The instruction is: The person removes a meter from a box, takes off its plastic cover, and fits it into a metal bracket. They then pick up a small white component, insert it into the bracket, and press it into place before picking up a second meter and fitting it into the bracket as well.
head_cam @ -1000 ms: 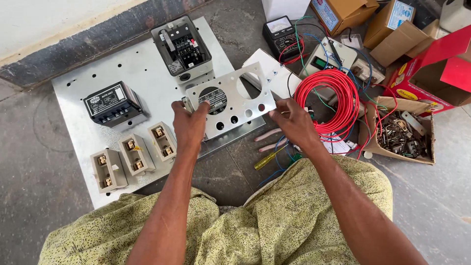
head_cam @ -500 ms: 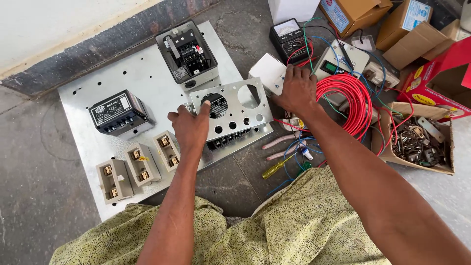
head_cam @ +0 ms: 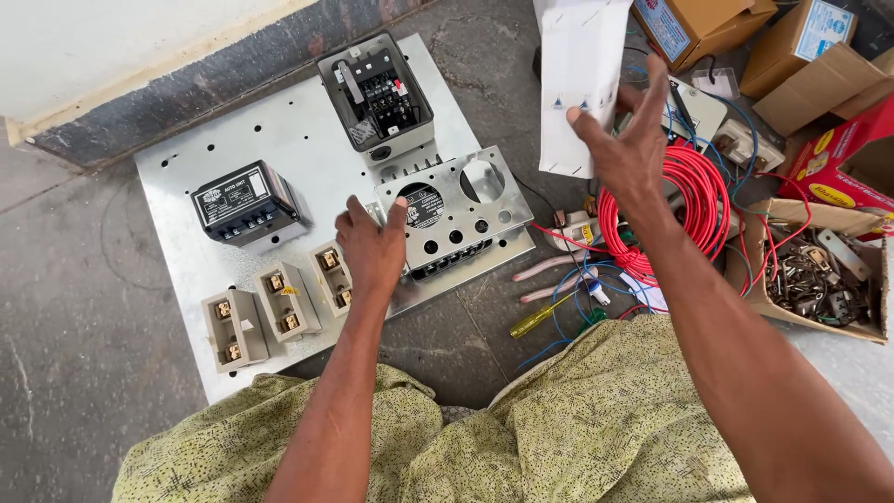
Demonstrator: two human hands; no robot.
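The left hand (head_cam: 372, 250) lies flat on the left edge of a small metal plate with holes (head_cam: 453, 216), fingers spread and pressing down rather than closed around it. That plate rests on a larger grey metal board (head_cam: 279, 130) on the floor. Just left of the hand stand three beige blocks (head_cam: 279, 312) in a row; a black box (head_cam: 244, 203) sits further up the board, and an open grey switch box (head_cam: 375, 93) stands above the plate. The right hand (head_cam: 629, 149) is raised well above the floor, thumb and fingers pinched on the lower edge of a white paper sheet (head_cam: 579, 74), which hangs upright above a coil of red wire (head_cam: 689, 210).
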